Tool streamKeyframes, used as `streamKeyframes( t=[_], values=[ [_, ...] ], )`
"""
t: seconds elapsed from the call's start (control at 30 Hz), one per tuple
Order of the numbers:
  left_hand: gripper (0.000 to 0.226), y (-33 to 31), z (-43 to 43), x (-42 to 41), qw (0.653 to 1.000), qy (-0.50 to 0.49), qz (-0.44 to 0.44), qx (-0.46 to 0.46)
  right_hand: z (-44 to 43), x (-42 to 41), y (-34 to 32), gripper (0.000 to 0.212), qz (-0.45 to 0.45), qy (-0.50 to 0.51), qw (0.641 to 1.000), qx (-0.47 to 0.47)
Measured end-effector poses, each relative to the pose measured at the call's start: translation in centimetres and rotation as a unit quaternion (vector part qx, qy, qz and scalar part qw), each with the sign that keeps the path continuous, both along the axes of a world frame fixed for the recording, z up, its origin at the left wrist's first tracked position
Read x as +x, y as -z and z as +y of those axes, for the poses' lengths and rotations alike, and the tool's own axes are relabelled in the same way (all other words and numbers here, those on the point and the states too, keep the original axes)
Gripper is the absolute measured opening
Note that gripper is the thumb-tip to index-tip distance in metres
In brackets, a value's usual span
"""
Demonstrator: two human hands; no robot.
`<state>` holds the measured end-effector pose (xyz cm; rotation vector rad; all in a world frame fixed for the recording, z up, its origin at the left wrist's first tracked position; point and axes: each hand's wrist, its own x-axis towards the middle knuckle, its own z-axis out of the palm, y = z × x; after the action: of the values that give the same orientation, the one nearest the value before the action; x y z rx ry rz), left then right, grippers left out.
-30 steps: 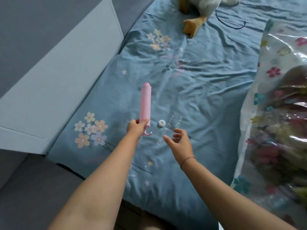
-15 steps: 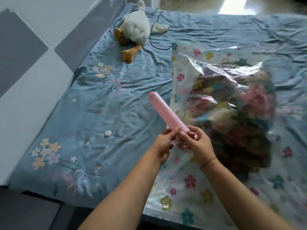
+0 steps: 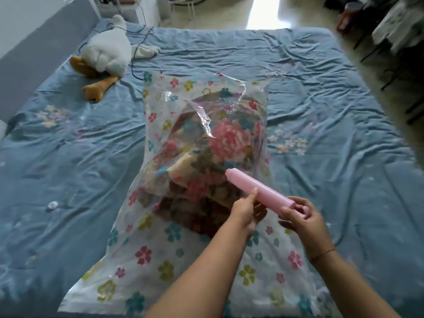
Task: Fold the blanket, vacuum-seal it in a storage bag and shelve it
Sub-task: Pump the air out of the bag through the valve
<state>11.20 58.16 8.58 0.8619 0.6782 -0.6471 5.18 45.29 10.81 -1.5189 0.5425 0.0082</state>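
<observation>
Head view. A clear flowered bag [image 3: 160,249] lies lengthwise on the middle of the bed [image 3: 321,111], its near end flat and its far end crumpled and raised. The folded floral blanket [image 3: 220,145] sits inside the bag, in its middle part. Above the bag's near half, both hands hold a pink pump [image 3: 259,190], tilted with its rounded tip pointing up and left. The left hand [image 3: 244,211] grips the barrel, thumb on top. The right hand [image 3: 302,220] curls its fingers round the lower end. A small white cap [image 3: 52,204] lies on the sheet well left of the bag. A plush duck [image 3: 107,53] and a dark cable [image 3: 137,47] lie at the far left corner.
</observation>
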Motion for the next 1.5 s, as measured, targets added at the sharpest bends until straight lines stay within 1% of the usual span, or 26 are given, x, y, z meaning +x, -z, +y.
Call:
streamKeyframes(
  t=[0.1,0.17,0.23,0.33,0.43,0.57,0.63,0.8,1.17,1.37,1.5],
  values=[
    [0.030,-0.7,-3.2,-0.1,0.999,-0.002,0.025,-0.032,-3.3,-0.2,0.2,0.030,-0.005,-0.008,0.997,-0.078],
    [0.034,-0.9,-4.4,0.2,0.998,-0.011,0.036,-0.050,-4.8,0.5,0.2,0.033,-0.005,-0.034,0.988,-0.149],
    [0.041,-1.1,-5.1,0.7,0.997,-0.028,0.046,-0.054,-5.7,1.5,-0.3,0.036,-0.010,-0.066,0.975,-0.214],
    [0.042,-1.1,-5.1,1.1,0.995,-0.037,0.064,-0.063,-6.2,2.9,-1.6,0.037,-0.016,-0.108,0.946,-0.305],
    [0.040,-1.1,-4.7,1.8,0.992,-0.048,0.077,-0.086,-6.5,4.0,-3.2,0.042,-0.033,-0.158,0.922,-0.351],
    [0.028,-0.4,-3.9,2.3,0.987,-0.044,0.094,-0.123,-6.4,5.3,-4.4,0.052,-0.039,-0.211,0.899,-0.380],
    [0.028,-0.1,-3.6,2.4,0.984,-0.036,0.105,-0.141,-6.3,5.6,-4.6,0.052,-0.035,-0.224,0.891,-0.393],
    [0.030,0.0,-2.9,3.4,0.976,-0.027,0.119,-0.180,-5.2,6.3,-5.8,0.042,-0.050,-0.218,0.893,-0.391],
    [0.030,-0.2,-1.6,4.2,0.963,-0.033,0.140,-0.229,-3.9,7.3,-7.3,0.050,-0.041,-0.235,0.895,-0.378],
    [0.031,-0.3,-1.8,4.2,0.959,-0.046,0.146,-0.239,-4.4,8.0,-7.8,0.049,-0.027,-0.276,0.870,-0.408],
    [0.030,-0.1,-1.7,3.9,0.959,-0.048,0.144,-0.240,-4.3,7.9,-8.1,0.048,-0.018,-0.290,0.864,-0.411]
  ],
)
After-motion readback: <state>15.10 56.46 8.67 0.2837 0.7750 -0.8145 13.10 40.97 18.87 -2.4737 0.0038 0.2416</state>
